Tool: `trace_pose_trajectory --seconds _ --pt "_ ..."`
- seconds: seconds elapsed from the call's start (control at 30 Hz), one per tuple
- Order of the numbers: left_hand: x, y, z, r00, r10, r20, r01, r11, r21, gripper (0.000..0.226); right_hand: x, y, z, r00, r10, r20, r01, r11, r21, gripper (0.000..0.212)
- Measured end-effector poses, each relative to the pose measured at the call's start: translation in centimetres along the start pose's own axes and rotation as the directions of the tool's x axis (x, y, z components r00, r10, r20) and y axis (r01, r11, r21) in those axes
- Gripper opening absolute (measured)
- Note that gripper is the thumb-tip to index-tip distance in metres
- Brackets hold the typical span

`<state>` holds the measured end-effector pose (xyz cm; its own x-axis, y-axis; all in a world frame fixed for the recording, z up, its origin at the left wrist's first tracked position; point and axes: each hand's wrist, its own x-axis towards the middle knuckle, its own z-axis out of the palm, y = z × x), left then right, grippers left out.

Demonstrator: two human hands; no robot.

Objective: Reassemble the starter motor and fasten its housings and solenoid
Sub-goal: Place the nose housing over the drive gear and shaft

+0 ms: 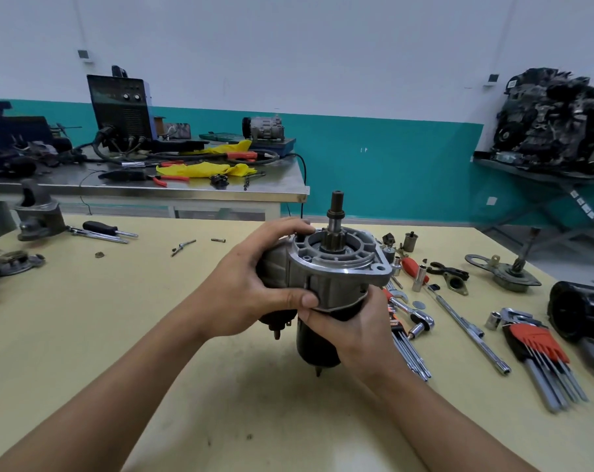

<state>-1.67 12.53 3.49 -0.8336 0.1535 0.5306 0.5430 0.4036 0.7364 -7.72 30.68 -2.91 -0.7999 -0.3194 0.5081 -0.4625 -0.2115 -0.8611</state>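
The starter motor (336,267) stands upright at the middle of the yellow table (152,335), pinion shaft (337,212) pointing up out of the silver drive-end housing. Its black body (317,345) reaches down to the tabletop. My left hand (254,284) wraps round the dark solenoid on the motor's left side, thumb pressed on the housing's front. My right hand (350,321) grips the black body just under the silver housing, from the right. Most of the solenoid is hidden by my left hand.
To the right lie a ratchet (413,316), sockets, a long extension bar (465,327), hex key sets (540,356), a black motor housing (578,311) and a spare end plate (506,270). Loose bolts (183,247), a screwdriver (108,230) and metal parts lie left. A steel bench (145,189) stands behind.
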Motion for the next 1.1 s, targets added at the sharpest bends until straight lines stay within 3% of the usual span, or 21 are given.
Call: trace_pose_trajectory --seconds 0.2,0.33,0.43,0.53,0.8,0.97,1.1 --pt "0.1 0.0 -0.7 0.996 -0.05 0.07 0.057 0.994 -0.095 0.07 0.0 -0.1 -0.1 1.0 -0.003 0.011 0.003 1.0 0.016 0.072" --pt "-0.1 0.5 -1.5 0.992 -0.074 0.103 0.077 0.997 -0.029 0.076 0.0 0.0 -0.1 1.0 -0.015 0.011 0.015 1.0 0.008 0.072" --pt "-0.2 0.6 -1.0 0.995 -0.096 0.042 0.098 0.994 -0.045 0.086 0.1 0.0 0.0 1.0 -0.027 0.003 0.027 1.0 0.004 0.071" --pt "-0.1 0.5 -0.6 0.995 -0.098 -0.018 0.097 0.995 -0.032 0.083 0.1 0.1 0.0 0.999 -0.04 0.001 0.04 0.999 0.017 0.069" --pt "-0.5 0.4 -1.1 0.986 -0.166 -0.005 0.166 0.986 0.002 0.097 0.2 -0.1 -0.1 0.999 -0.04 0.021 0.039 0.997 0.067 0.069" --pt "-0.2 0.5 0.0 0.993 -0.107 -0.049 0.107 0.994 -0.007 0.089 0.2 -0.2 0.0 0.999 -0.034 0.027 0.032 0.995 0.092 0.066" --pt "-0.3 0.5 -0.9 0.992 -0.127 0.0 0.127 0.992 0.002 0.083 0.2 -0.3 -0.1 0.999 -0.041 0.028 0.038 0.995 0.09 0.067"
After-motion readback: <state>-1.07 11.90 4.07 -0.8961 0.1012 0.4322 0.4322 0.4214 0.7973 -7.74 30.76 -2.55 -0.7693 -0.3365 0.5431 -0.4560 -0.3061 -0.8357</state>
